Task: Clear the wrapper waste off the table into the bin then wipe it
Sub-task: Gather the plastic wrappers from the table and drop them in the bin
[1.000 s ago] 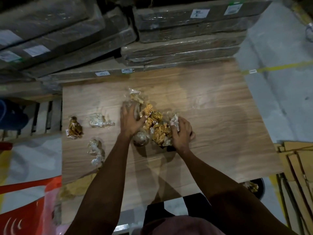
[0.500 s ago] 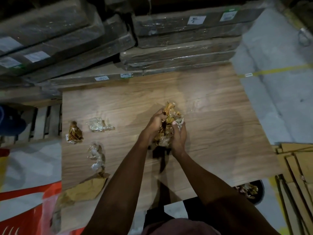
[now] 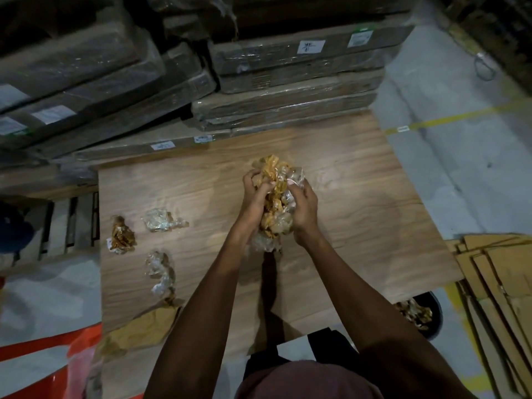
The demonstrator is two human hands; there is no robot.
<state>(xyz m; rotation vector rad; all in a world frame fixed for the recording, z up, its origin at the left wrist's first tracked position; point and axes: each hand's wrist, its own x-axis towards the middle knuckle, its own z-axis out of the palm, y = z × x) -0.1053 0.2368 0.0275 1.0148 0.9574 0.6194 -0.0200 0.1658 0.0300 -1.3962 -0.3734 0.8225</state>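
Both hands together: left hand and right hand, cupped around one wad of wrappers, fingers curled in from either side, the load lifted clear above the wooden table. Wad: crumpled gold foil and clear film; likely very light, soft, springy and slick, prone to shedding pieces unless squeezed from opposite sides. Remaining on table, left part: gold wrapper; clear wrapper; second clear wrapper; brown paper at the near edge. Bin: dark, on the floor below the near right corner, already holding wrappers. Wiping cloth: none visible.
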